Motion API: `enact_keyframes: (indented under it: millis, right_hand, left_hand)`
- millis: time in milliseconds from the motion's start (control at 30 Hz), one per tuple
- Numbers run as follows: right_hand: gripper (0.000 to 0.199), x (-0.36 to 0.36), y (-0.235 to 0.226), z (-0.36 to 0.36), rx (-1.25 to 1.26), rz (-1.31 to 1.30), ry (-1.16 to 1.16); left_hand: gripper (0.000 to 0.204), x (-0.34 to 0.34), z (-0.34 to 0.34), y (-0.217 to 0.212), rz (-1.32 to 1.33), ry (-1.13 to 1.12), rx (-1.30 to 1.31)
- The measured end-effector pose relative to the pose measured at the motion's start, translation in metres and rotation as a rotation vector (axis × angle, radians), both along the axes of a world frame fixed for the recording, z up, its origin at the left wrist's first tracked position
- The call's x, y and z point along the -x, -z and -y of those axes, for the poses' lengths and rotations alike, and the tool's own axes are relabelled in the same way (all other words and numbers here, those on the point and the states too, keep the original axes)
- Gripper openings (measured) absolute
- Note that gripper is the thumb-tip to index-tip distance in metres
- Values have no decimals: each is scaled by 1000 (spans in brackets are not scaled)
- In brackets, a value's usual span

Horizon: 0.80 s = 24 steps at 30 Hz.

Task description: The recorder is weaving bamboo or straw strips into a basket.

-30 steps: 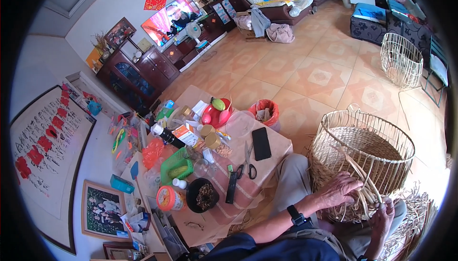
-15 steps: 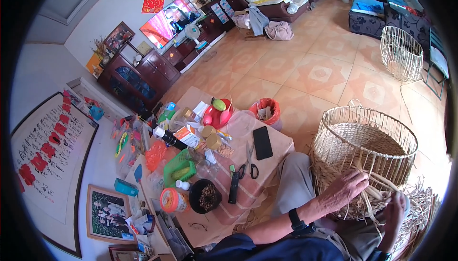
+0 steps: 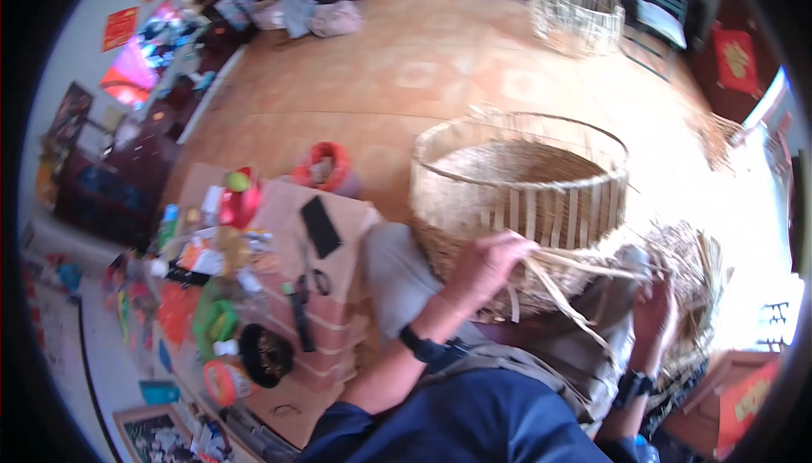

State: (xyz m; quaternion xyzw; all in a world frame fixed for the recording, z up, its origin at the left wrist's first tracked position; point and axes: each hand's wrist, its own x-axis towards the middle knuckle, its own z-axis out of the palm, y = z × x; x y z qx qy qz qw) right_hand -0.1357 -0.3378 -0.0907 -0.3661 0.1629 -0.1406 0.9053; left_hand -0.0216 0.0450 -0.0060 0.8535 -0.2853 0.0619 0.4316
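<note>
A large round woven bamboo basket [image 3: 524, 184] rests on my lap, its rim unfinished with upright strips. My left hand [image 3: 489, 264] presses against the basket's near wall and grips pale bamboo strips [image 3: 575, 264] that run to the right. My right hand [image 3: 655, 315] is closed on the other end of those strips, beside a loose bundle of splints [image 3: 689, 260]. Both wrists wear dark bands.
A low cardboard-covered table [image 3: 338, 294] to my left holds a black phone [image 3: 320, 226], scissors [image 3: 315, 277], a green tape dispenser, a dark bowl and many small items. A red roll [image 3: 321, 164] lies on the tiled floor. Another wire-like basket [image 3: 575, 10] stands far back.
The view has swung right and down, bringing the basket to the centre. My left hand moved from the basket's base to its near wall; my right hand rose, pulling strips taut.
</note>
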Motion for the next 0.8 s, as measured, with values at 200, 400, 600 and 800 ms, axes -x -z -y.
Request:
enact_keyframes:
  millis: [200,400,600,800]
  right_hand:
    - [46,4,-62,-62,741,-118,-706]
    - [41,-15,-78,-169,858,-78,-575]
    - [26,-23,-109,-151,479,-296,-906]
    - [32,-49,-145,-139,594,-312,-855]
  left_hand:
    - [14,-17,4,-19,-138,107,-10]
    - [14,-15,10,-20,-143,106,-28]
    - [16,-12,5,-19,-146,104,-38]
    - [20,-12,-3,-17,-46,146,-118]
